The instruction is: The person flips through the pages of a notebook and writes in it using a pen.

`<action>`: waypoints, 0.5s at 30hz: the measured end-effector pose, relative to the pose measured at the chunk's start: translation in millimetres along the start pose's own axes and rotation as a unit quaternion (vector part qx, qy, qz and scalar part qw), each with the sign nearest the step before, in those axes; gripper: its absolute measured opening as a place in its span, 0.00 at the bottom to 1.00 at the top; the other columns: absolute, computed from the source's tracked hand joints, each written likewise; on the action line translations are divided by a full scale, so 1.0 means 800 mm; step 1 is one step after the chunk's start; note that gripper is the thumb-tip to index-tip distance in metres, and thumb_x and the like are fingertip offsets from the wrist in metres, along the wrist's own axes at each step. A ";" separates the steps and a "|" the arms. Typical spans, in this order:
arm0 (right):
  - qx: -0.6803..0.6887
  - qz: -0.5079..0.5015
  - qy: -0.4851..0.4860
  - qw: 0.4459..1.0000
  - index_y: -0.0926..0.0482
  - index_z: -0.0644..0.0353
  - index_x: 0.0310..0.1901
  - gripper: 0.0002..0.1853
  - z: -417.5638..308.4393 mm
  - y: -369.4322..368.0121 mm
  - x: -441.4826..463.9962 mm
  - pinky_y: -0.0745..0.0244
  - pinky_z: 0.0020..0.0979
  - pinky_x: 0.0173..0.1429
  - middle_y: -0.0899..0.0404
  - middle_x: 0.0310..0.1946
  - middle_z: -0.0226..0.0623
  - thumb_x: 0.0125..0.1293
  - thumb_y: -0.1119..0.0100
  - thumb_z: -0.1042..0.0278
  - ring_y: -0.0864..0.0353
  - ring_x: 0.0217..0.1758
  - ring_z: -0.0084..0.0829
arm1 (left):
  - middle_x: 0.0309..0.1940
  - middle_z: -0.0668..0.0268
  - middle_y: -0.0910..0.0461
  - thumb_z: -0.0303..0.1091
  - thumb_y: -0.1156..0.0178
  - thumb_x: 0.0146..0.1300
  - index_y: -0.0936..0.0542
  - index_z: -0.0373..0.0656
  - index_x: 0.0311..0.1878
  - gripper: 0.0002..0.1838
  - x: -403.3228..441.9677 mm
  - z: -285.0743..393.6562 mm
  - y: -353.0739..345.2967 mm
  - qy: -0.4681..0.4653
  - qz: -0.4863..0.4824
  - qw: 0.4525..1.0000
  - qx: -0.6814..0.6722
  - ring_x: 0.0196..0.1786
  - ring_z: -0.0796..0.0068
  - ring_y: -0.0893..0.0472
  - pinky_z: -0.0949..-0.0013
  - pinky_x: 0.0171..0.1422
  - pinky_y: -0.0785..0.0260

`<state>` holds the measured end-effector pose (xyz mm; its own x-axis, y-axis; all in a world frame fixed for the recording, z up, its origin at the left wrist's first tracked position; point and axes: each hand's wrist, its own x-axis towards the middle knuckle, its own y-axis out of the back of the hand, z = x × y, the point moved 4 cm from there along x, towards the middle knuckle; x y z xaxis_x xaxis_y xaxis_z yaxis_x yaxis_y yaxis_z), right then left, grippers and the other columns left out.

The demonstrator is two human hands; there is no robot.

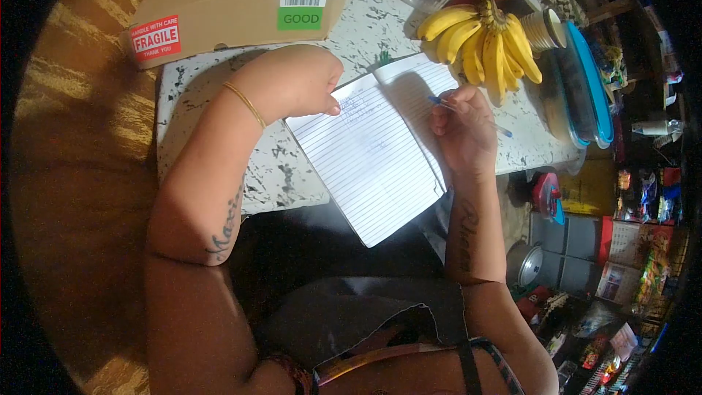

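An open lined notebook [373, 168] lies partly on the table and juts over its near edge, with a few lines of blue handwriting near the top of the left page. My right hand [465, 121] grips a clear pen [468, 111] with a blue end, above the right page. Beside the notebook's upper left edge is my left hand [303, 84], its fingers curled and its thumb at the page by the writing. Whatever those fingers may hold is hidden.
A cardboard box [227, 0] with fragile and good labels stands at the back left of the speckled white table [285, 168]. Bananas [490, 44] lie beyond my right hand, near stacked cups [542, 29] and a blue-lidded container [585, 88]. Shelved goods [643, 194] stand at right.
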<state>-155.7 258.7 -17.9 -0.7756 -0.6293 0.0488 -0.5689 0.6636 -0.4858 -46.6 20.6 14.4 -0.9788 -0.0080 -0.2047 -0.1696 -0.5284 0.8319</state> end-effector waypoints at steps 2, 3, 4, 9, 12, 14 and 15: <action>0.005 -0.002 0.000 1.000 0.26 0.61 0.37 0.07 0.000 0.000 0.000 0.32 0.29 0.32 0.22 0.30 0.39 0.67 0.40 0.69 0.26 0.28 0.30 | 0.22 0.58 0.25 0.39 0.27 0.53 0.26 0.41 0.28 0.17 -0.001 -0.001 0.000 -0.007 0.008 1.000 -0.001 0.27 0.62 0.27 0.59 0.34 0.34; 0.007 -0.003 0.000 1.000 0.26 0.61 0.37 0.06 0.000 0.000 0.000 0.32 0.29 0.32 0.22 0.30 0.39 0.67 0.40 0.69 0.26 0.28 0.30 | 0.22 0.58 0.25 0.39 0.27 0.53 0.26 0.41 0.28 0.17 -0.001 0.000 0.000 -0.007 0.005 1.000 -0.003 0.27 0.62 0.27 0.59 0.34 0.34; 0.009 -0.001 0.000 1.000 0.26 0.61 0.37 0.06 0.000 -0.001 0.000 0.32 0.29 0.32 0.22 0.30 0.38 0.67 0.40 0.69 0.27 0.28 0.30 | 0.22 0.58 0.25 0.39 0.27 0.54 0.26 0.41 0.28 0.17 -0.001 0.000 0.000 -0.006 0.003 1.000 -0.005 0.27 0.63 0.27 0.59 0.34 0.34; 0.026 0.002 -0.007 1.000 0.27 0.59 0.37 0.08 0.002 0.000 0.000 0.33 0.29 0.31 0.22 0.30 0.37 0.67 0.39 0.66 0.27 0.28 0.31 | 0.23 0.58 0.25 0.39 0.28 0.54 0.26 0.41 0.28 0.17 -0.001 0.000 0.000 -0.015 -0.001 1.000 -0.006 0.28 0.63 0.27 0.59 0.34 0.34; 0.039 0.005 0.002 0.999 0.27 0.57 0.37 0.09 0.003 0.000 -0.001 0.33 0.30 0.31 0.21 0.31 0.37 0.67 0.38 0.62 0.26 0.28 0.31 | 0.23 0.58 0.25 0.39 0.28 0.54 0.26 0.41 0.28 0.17 -0.001 -0.001 0.000 -0.018 0.001 1.000 -0.001 0.28 0.62 0.26 0.59 0.35 0.34; 0.032 -0.001 0.007 0.999 0.26 0.57 0.38 0.10 0.003 0.002 0.000 0.33 0.30 0.31 0.21 0.31 0.36 0.67 0.38 0.60 0.26 0.29 0.31 | 0.23 0.57 0.25 0.39 0.28 0.54 0.26 0.41 0.28 0.17 -0.002 -0.001 0.000 -0.021 0.005 1.000 0.002 0.28 0.62 0.26 0.59 0.35 0.34; 0.029 -0.003 0.009 1.000 0.26 0.56 0.38 0.11 0.003 0.003 0.001 0.33 0.30 0.31 0.21 0.31 0.36 0.67 0.38 0.59 0.26 0.29 0.31 | 0.24 0.57 0.25 0.39 0.28 0.54 0.26 0.41 0.28 0.17 -0.002 -0.001 0.000 -0.022 0.007 1.000 0.004 0.29 0.62 0.26 0.59 0.35 0.34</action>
<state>-156.7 259.0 -21.1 -0.7769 -0.6260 0.0672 -0.5578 0.6349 -0.5346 -45.2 20.2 14.3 -0.9852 0.0226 -0.1697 -0.1564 -0.5222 0.8383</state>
